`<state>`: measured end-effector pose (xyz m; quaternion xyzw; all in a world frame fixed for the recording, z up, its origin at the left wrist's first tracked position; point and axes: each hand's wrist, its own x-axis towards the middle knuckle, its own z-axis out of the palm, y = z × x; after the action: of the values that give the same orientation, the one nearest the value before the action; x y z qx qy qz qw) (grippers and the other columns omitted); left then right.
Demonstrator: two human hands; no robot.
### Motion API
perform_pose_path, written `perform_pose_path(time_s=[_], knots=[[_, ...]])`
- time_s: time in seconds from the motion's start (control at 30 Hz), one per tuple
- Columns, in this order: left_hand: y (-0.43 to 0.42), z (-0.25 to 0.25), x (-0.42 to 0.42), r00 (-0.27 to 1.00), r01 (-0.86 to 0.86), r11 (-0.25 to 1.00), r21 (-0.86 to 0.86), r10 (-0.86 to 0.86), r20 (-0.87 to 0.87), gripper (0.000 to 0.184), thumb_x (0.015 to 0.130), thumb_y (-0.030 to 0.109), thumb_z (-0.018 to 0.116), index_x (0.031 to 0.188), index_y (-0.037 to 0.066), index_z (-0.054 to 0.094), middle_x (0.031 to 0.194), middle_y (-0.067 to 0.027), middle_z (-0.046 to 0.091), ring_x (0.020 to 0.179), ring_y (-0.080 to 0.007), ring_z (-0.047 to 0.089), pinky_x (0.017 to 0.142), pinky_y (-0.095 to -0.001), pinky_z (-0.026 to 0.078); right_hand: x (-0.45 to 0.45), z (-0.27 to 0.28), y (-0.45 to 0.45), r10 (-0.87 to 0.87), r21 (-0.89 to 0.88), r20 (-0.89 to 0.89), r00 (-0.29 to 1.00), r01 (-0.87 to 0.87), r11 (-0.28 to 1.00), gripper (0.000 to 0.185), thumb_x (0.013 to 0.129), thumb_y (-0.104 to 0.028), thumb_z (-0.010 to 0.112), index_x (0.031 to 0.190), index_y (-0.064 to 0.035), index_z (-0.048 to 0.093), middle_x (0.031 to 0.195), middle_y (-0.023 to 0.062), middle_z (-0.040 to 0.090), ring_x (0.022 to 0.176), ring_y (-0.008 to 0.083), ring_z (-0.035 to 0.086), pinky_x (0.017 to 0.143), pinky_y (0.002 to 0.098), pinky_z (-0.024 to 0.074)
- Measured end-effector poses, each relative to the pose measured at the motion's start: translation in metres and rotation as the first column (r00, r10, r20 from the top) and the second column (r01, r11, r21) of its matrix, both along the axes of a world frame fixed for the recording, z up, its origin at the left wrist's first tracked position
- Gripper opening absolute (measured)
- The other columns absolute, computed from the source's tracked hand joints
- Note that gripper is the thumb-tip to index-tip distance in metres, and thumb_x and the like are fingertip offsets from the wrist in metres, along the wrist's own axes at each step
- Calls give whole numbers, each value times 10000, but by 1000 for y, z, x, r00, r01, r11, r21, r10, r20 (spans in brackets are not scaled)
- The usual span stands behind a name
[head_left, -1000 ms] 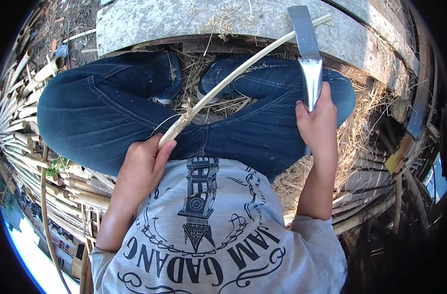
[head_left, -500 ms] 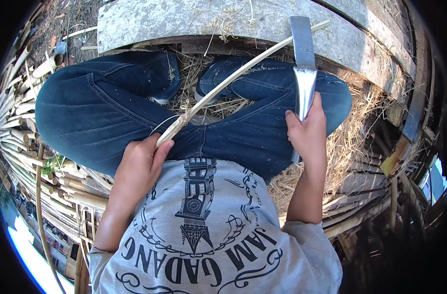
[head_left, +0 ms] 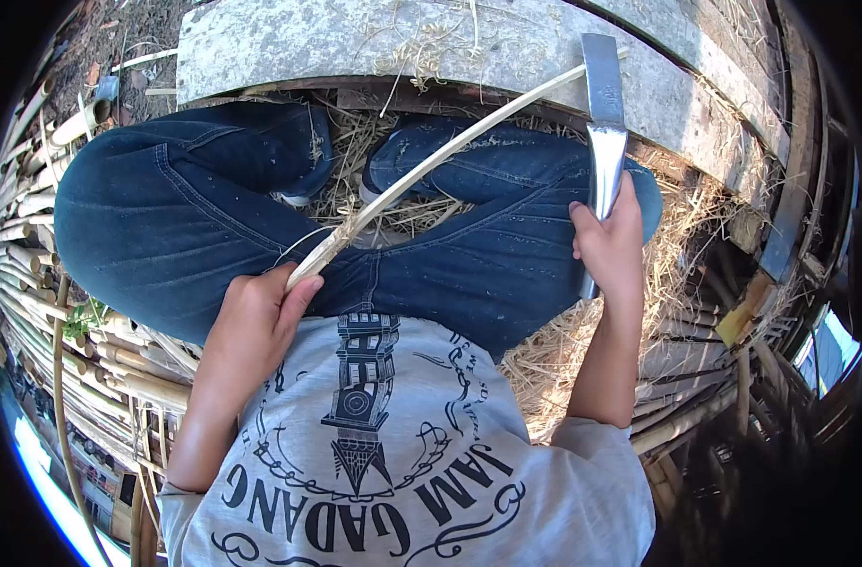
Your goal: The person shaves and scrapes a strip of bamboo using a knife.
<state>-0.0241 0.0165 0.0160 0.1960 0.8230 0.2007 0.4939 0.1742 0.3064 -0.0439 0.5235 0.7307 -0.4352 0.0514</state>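
Observation:
My left hand (head_left: 258,321) is closed around the near end of a long, pale bamboo strip (head_left: 429,163). The strip slants up and to the right across my lap, bending slightly, and its far end passes under the blade. A thin sliver curls off it near my left thumb. In my right hand (head_left: 612,248) is a metal knife (head_left: 604,90) with a flat, square-ended blade and a shiny metal handle, held with the blade pointing away from me. The blade lies across the strip's far part; whether it touches the strip I cannot tell.
Beyond my crossed legs (head_left: 251,180) lies a worn wooden plank (head_left: 289,47) with curled shavings (head_left: 431,52) on it. Straw-like shavings (head_left: 591,354) cover the ground at right. Stacked bamboo poles (head_left: 25,231) line the left side. Wooden beams (head_left: 799,189) stand at far right.
The knife and my right hand have shifted slightly to the right. My left hand and the near end of the strip have moved a little left. Both grips stay the same.

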Motion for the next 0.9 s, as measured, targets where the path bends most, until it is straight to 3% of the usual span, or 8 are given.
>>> perform_pose_path(time_s=[0.13, 0.27, 0.37, 0.47, 0.6, 0.7, 0.83, 0.9], knots=[[-2, 2, -3, 999, 31, 1000, -7, -31, -12, 286, 968, 188, 606, 831, -62, 593, 611, -249, 516, 560, -450, 477, 521, -421, 393, -5, 21, -13, 210, -92, -18, 978, -211, 973, 303, 780, -31, 638, 1036, 12, 482, 729, 155, 573, 671, 252, 610, 651, 352, 473], [-1, -1, 0, 1000, 13, 1000, 1, -13, 1, 290, 968, 190, 607, 827, -63, 594, 610, -246, 524, 561, -450, 482, 522, -424, 398, -17, 8, -3, -39, -19, 29, 999, 40, 999, 302, 802, -24, 632, 1051, 19, 467, 710, 168, 573, 649, 298, 616, 628, 367, 473], [-3, -2, -1, 1000, 4, 1000, -5, -4, -14, 292, 969, 195, 607, 831, -62, 596, 613, -246, 530, 562, -449, 494, 524, -425, 403, -16, 21, -18, 285, 43, -5, 958, -285, 958, 309, 799, -28, 627, 1061, 21, 469, 752, 203, 606, 678, 354, 632, 646, 380, 491], [-4, 0, -2, 999, 27, 999, 17, -27, -22, 291, 970, 201, 605, 837, -58, 601, 621, -246, 543, 570, -449, 515, 530, -431, 410, -17, 24, -18, 434, 21, -69, 898, -433, 901, 302, 791, -26, 622, 1053, 24, 479, 768, 221, 617, 706, 380, 649, 651, 381, 497], [0, -1, 2, 999, 22, 1000, -14, -23, -32, 287, 970, 210, 602, 853, -52, 608, 637, -245, 567, 597, -450, 555, 545, -446, 429, -22, 1, 4, 91, 93, 0, 996, -91, 991, 307, 779, -22, 629, 1046, 21, 483, 775, 249, 624, 738, 461, 646, 635, 409, 502], [-7, -4, 3, 996, 34, 999, 9, -34, -78, 273, 964, 214, 608, 868, -41, 617, 643, -243, 581, 618, -448, 578, 555, -462, 444, -34, 16, -21, 238, 158, 109, 965, -253, 955, 296, 781, -17, 612, 1041, 16, 475, 780, 262, 621, 767, 489, 635, 649, 424, 509], [-10, -9, 8, 983, 78, 996, 54, -68, -169, 253, 958, 216, 611, 882, -25, 629, 652, -240, 591, 633, -447, 590, 563, -478, 455, -23, 24, -10, 320, 59, 26, 947, -321, 945, 289, 766, -15, 595, 1026, 10, 471, 805, 258, 617, 827, 484, 637, 703, 404, 504], [-8, -7, 10, 981, 64, 998, 21, -59, -186, 244, 953, 215, 613, 871, -14, 631, 654, -238, 596, 647, -445, 600, 573, -496, 460, -15, 9, 6, 224, 69, 14, 974, -225, 972, 271, 761, -15, 597, 1005, 13, 481, 773, 205, 607, 730, 365, 622, 709, 377, 494]])
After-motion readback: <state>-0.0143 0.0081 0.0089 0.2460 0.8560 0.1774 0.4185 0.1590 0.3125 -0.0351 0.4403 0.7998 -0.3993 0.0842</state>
